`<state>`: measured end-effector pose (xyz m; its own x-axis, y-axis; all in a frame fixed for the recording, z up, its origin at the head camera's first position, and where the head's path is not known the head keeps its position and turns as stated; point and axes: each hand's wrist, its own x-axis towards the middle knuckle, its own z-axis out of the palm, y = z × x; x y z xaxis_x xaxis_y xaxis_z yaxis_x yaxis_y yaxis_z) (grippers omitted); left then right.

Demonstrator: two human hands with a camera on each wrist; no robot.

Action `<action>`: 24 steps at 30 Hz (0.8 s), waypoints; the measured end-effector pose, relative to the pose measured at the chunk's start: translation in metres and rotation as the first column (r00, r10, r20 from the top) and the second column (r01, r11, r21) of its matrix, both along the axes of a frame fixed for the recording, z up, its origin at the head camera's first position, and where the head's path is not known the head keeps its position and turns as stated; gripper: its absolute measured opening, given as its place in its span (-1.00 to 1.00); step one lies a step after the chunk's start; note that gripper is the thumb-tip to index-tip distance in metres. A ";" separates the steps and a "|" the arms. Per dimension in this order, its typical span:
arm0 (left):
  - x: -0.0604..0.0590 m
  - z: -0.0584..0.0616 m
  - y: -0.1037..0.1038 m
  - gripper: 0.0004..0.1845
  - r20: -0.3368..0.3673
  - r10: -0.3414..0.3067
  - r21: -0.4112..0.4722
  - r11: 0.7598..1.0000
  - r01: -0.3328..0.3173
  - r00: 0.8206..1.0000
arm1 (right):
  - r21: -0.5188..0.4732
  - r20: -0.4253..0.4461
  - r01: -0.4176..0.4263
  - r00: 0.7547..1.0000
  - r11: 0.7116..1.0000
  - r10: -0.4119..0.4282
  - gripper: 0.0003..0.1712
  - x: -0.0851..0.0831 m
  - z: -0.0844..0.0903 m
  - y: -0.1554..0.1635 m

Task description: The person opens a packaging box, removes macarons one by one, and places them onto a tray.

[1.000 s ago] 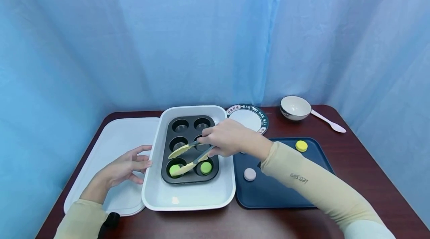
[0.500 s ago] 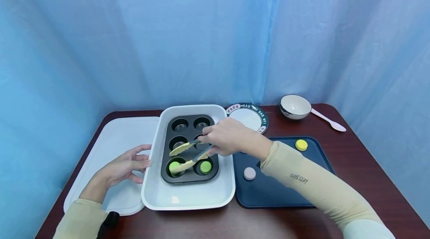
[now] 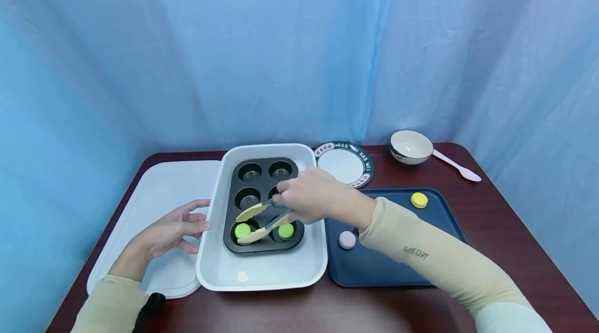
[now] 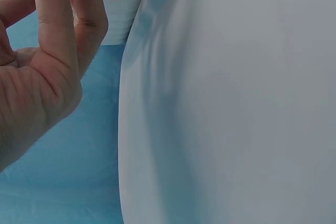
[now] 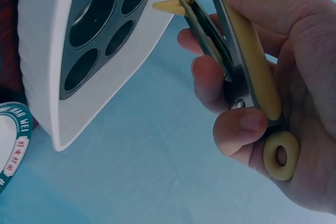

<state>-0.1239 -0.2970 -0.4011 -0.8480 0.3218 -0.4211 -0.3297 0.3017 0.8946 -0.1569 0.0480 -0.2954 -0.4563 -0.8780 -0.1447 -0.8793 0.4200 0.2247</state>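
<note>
Tongs' (image 5: 231, 51) yellow ring (image 5: 281, 155), right-wrist view only

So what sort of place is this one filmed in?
Probably a staged recording booth, not a real kitchen: blue curtains enclose a wooden table set with a muffin tin and toy-like macarons.

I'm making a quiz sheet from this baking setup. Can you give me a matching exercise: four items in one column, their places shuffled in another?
Things:
1. green macarons
2. yellow macaron
3. tongs
4. bowl

Places:
A. far right of the table, beside a white spoon
B. in the right hand
C. in the near cups of the muffin pan
D. on the blue tray

Pairs: 1-C, 2-D, 3-B, 4-A
</note>
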 end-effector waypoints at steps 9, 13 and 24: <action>0.000 0.001 0.000 -0.22 -0.005 -0.009 0.000 1.000 0.009 1.000 | 0.034 -0.014 0.047 0.999 0.998 -0.046 -0.58 0.011 0.001 -0.012; 0.000 0.001 0.001 -0.21 0.001 -0.008 0.004 1.000 0.008 1.000 | 0.054 -0.037 0.053 0.998 0.997 -0.051 -0.67 0.016 -0.001 -0.016; -0.001 0.001 0.000 -0.22 0.002 -0.002 -0.011 1.000 0.002 1.000 | 0.041 -0.020 0.080 0.997 0.996 -0.079 -0.70 0.020 -0.001 -0.018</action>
<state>-0.1246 -0.2968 -0.4002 -0.8464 0.3189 -0.4265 -0.3310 0.3123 0.8904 -0.1365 0.0304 -0.2967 -0.5271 -0.8323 -0.1717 -0.8392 0.4779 0.2596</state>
